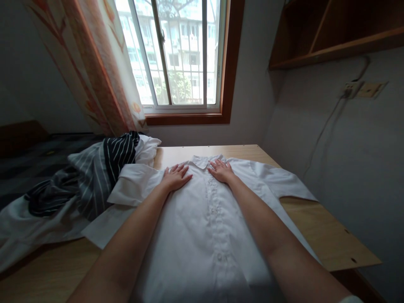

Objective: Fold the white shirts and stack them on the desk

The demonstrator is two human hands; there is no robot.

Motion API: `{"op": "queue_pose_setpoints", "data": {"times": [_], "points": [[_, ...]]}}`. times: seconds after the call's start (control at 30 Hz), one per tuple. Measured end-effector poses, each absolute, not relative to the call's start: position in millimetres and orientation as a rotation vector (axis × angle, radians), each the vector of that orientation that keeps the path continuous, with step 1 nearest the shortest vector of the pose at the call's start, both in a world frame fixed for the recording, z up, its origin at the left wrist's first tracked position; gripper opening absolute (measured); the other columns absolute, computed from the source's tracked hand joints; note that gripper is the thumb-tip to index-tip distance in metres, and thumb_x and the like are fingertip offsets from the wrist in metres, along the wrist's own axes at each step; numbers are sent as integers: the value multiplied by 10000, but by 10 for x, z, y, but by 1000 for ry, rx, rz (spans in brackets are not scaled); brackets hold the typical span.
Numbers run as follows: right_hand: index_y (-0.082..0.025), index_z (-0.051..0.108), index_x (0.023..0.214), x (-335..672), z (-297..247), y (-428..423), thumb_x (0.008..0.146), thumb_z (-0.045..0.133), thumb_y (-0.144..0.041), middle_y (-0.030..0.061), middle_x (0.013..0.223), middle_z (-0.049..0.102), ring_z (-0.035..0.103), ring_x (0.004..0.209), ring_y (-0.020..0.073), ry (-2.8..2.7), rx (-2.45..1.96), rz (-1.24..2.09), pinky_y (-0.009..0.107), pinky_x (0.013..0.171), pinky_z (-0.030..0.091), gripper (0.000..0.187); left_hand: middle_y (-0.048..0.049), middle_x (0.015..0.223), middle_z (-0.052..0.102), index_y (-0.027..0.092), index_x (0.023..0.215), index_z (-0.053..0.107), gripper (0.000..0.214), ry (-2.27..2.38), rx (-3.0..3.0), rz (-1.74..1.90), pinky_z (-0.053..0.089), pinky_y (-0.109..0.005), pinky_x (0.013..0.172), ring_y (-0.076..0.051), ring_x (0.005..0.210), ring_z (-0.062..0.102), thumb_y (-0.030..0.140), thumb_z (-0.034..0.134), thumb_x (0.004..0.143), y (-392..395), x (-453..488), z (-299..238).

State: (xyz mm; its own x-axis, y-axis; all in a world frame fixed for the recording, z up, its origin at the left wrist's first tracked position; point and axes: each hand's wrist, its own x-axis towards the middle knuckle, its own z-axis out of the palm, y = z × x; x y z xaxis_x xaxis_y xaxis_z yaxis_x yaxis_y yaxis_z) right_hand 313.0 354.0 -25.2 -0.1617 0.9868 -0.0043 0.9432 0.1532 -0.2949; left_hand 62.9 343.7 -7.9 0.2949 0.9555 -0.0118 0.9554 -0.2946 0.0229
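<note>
A white button-up shirt (pixel 189 227) lies front side up on a wooden table (pixel 334 235), its collar at the far end and its button strip running toward me. My left hand (pixel 177 176) rests flat on the shirt's left shoulder area, fingers spread. Just right of the collar's opening, my right hand (pixel 221 171) also lies flat with its fingers apart. The right sleeve stretches out toward the table's right edge. On the left, the other sleeve is bent and partly hidden by my forearm.
A heap of striped dark and white clothes (pixel 94 168) sits at the table's left, beside a dark checked bedspread (pixel 19 160). Beyond the table are a window (pixel 186 54) and a curtain (pixel 104 63). A wooden shelf (pixel 337 46) and a plugged-in cord (pixel 325 122) are on the right wall.
</note>
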Motion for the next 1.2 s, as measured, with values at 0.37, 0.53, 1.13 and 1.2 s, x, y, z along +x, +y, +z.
{"op": "queue_pose_setpoints", "data": {"times": [0.37, 0.53, 1.13, 1.2], "points": [[-259, 301, 1536, 3134, -281, 3597, 987, 301, -555, 90, 1627, 221, 175, 1496, 240, -2156, -1863, 172, 537, 1186, 77, 624, -98, 1600, 291, 242, 1487, 400, 629, 1858, 2640, -61, 119, -622, 1158, -335, 1471, 244, 580, 279, 970, 3474, 703, 3], [-214, 427, 1467, 3097, -180, 3330, 958, 460, -304, 97, 1560, 377, 267, 1459, 239, -2153, -1739, -134, 481, 1202, 85, 518, -155, 1496, 460, 136, 1372, 520, 462, 1697, 2898, 57, 146, -535, 1183, -296, 1413, 364, 172, 420, 923, 3217, 1112, 188], [-252, 554, 1361, 3085, -324, 2794, 990, 391, -283, 61, 1488, 489, 405, 1388, 212, -2122, -1765, 74, 446, 1150, 270, 406, -122, 1605, 253, 185, 1511, 361, 587, 1669, 2603, 119, 153, -462, 1206, -266, 1492, 209, 469, 270, 1006, 2740, 1296, -146], [-247, 576, 1335, 3092, -302, 2780, 980, 411, -300, 69, 1461, 519, 436, 1360, 219, -2106, -1773, 55, 441, 1133, 291, 394, -126, 1607, 242, 173, 1523, 335, 619, 1693, 2582, 126, 149, -462, 1208, -267, 1492, 209, 494, 285, 996, 2747, 1297, -146]]}}
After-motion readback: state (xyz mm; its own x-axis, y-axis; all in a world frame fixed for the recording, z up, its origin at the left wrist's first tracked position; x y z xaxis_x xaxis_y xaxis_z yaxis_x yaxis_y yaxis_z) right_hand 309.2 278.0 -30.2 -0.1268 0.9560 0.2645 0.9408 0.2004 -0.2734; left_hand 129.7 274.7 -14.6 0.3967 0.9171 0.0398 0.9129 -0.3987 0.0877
